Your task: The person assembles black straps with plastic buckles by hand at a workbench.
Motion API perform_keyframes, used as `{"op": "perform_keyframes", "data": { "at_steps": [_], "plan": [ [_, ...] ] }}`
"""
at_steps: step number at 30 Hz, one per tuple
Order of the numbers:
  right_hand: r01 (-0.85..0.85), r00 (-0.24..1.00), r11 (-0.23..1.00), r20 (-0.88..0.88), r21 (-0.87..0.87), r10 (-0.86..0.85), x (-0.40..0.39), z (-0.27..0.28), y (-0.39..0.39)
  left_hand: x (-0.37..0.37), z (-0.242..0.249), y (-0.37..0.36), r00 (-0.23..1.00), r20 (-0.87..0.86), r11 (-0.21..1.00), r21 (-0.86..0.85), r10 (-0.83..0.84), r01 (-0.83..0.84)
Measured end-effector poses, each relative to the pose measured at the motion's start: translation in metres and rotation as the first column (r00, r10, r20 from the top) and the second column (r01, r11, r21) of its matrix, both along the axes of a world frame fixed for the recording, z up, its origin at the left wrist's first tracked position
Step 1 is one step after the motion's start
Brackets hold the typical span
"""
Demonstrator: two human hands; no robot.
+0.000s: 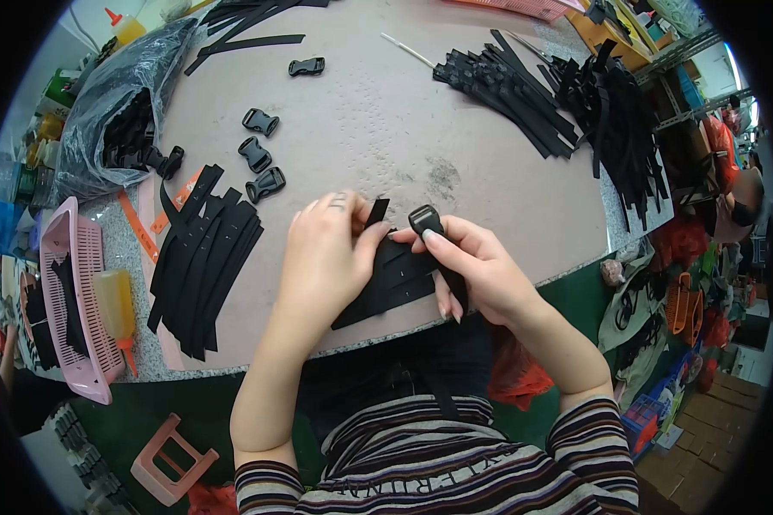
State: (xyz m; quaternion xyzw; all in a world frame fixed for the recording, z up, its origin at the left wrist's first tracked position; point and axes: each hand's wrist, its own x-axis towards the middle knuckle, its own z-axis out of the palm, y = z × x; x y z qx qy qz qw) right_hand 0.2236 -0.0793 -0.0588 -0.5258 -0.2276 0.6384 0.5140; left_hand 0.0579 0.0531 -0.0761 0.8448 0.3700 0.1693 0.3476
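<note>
My left hand (328,249) pinches a short black webbing strap (379,209), its cut end sticking up past the thumb. Close beside it, my right hand (483,268) grips a black plastic side-release buckle (423,218) between thumb and fingers. Black webbing hangs down below that hand; whether it runs through the buckle is hidden. Under both hands, near the table edge, lies a stack of black straps (397,279). Several loose black buckles (265,184) lie on the table beyond my left hand.
A fanned pile of straps (202,266) lies left, near a pink basket (73,300) and a yellow-filled bottle (116,305). A plastic bag (116,77) of black parts stands behind. More strap bundles (507,99) lie at the far right. A pink stool (170,463) stands below.
</note>
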Motion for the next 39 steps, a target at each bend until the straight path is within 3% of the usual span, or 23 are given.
{"op": "perform_keyframes", "data": {
  "at_steps": [2, 3, 4, 6, 8, 9, 10, 13, 18, 21, 23, 27, 33, 39],
  "plan": [
    [0.015, 1.0, 1.0, -0.02, -0.011, -0.015, 0.002, -0.004, 0.003, -0.014, 0.005, 0.003, 0.934, 0.289, 0.919, -0.383, 0.212, -0.09],
    [0.006, 1.0, 1.0, -0.019, -0.014, -0.006, 0.002, -0.001, 0.003, -0.016, 0.024, 0.001, 0.779, 0.5, 0.819, -0.572, 0.377, -0.029],
    [-0.001, 1.0, 1.0, -0.02, -0.018, 0.0, 0.002, 0.003, 0.002, -0.034, 0.028, 0.004, 0.656, 0.576, 0.695, -0.711, 0.488, 0.108],
    [-0.102, 0.992, 0.995, 0.079, 0.0, 0.102, -0.001, 0.017, -0.001, -0.064, 0.029, 0.012, 0.635, 0.668, 0.782, -0.603, 0.387, 0.157],
    [-0.149, 0.98, 0.988, 0.137, 0.04, 0.142, -0.012, 0.031, -0.002, -0.071, 0.064, -0.006, 0.884, 0.416, 0.912, -0.409, 0.213, -0.027],
    [-0.16, 0.955, 0.977, 0.274, 0.144, 0.116, -0.02, 0.034, -0.001, -0.065, 0.08, -0.014, 0.954, 0.293, 0.987, -0.161, 0.071, -0.024],
    [-0.184, 0.913, 0.951, 0.402, 0.248, 0.073, -0.025, 0.037, 0.002, -0.061, 0.078, -0.021, 0.949, 0.315, 0.999, 0.038, -0.013, 0.001],
    [-0.278, 0.761, 0.909, 0.649, 0.309, 0.012, -0.031, 0.045, 0.009, -0.058, 0.078, -0.039, 0.966, 0.257, 0.936, 0.332, 0.027, -0.115],
    [-0.368, 0.558, 0.838, 0.816, 0.403, -0.147, -0.039, 0.052, 0.015, -0.065, 0.079, -0.048, 0.981, 0.195, 0.876, 0.476, -0.021, -0.076],
    [-0.446, 0.372, 0.785, 0.887, 0.429, -0.274, -0.045, 0.053, 0.016, -0.066, 0.085, -0.053, 0.994, 0.109, 0.862, 0.504, 0.006, -0.061],
    [-0.48, 0.304, 0.782, 0.912, 0.396, -0.276, -0.048, 0.055, 0.015, -0.067, 0.091, -0.054, 0.998, 0.04, 0.86, 0.508, 0.041, -0.055],
    [-0.492, 0.221, 0.795, 0.934, 0.355, -0.281, -0.052, 0.057, 0.016, -0.065, 0.09, -0.058, 0.998, 0.063, 0.836, 0.547, 0.013, -0.045],
    [-0.465, 0.381, 0.795, 0.899, 0.389, -0.217, -0.048, 0.059, 0.019, -0.067, 0.09, -0.054, 0.989, 0.146, 0.825, 0.555, 0.036, -0.112],
    [-0.426, 0.461, 0.823, 0.873, 0.376, -0.16, -0.047, 0.066, 0.019, -0.067, 0.089, -0.055, 0.986, 0.163, 0.828, 0.546, 0.043, -0.126]
  ]
}}
